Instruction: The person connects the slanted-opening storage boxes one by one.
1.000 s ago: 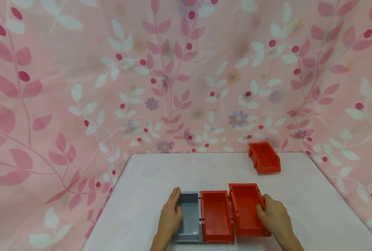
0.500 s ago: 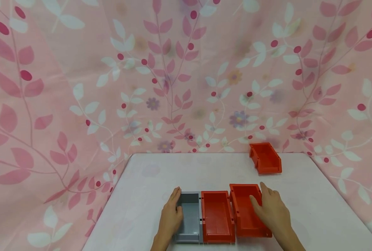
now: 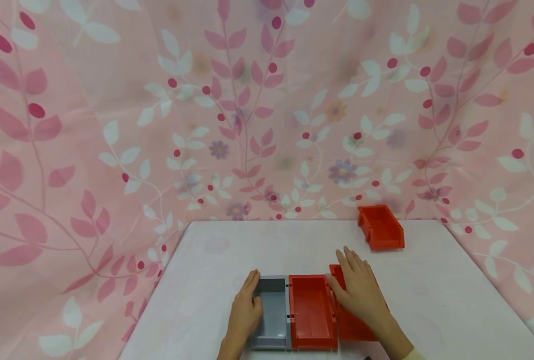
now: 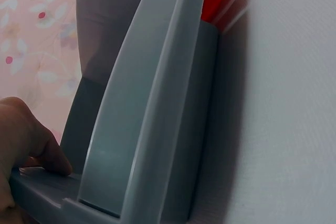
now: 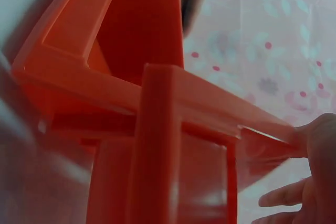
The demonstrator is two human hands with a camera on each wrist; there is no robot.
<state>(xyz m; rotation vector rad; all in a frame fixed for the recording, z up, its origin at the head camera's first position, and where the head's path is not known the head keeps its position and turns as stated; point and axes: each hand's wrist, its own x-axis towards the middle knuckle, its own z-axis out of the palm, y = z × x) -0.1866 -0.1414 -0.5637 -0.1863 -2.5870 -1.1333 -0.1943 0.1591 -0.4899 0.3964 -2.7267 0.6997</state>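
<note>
My left hand (image 3: 243,312) grips the left wall of a grey storage bin (image 3: 270,312), its thumb (image 4: 50,153) hooked over the rim. Joined to the grey bin's right side is a red storage bin (image 3: 311,312). A second red bin (image 3: 352,327) stands beside that one, set slightly farther back and a little higher along the shared edge. Over this right bin lies my right hand (image 3: 361,292), fingers straight and pointing away, thumb at the bin's left wall. The hand hides much of the bin's inside. In the right wrist view, the thumb meets the end of a red wall (image 5: 205,98).
Another red bin (image 3: 381,227) sits at the back right of the white table (image 3: 249,245), near its far edge. A pink curtain (image 3: 267,125) with leaf and flower prints hangs behind and at both sides.
My right hand has let go of the right bin's right wall, straightened its fingers and moved left across the bin toward its left wall. The left hand and the bins stay in place.
</note>
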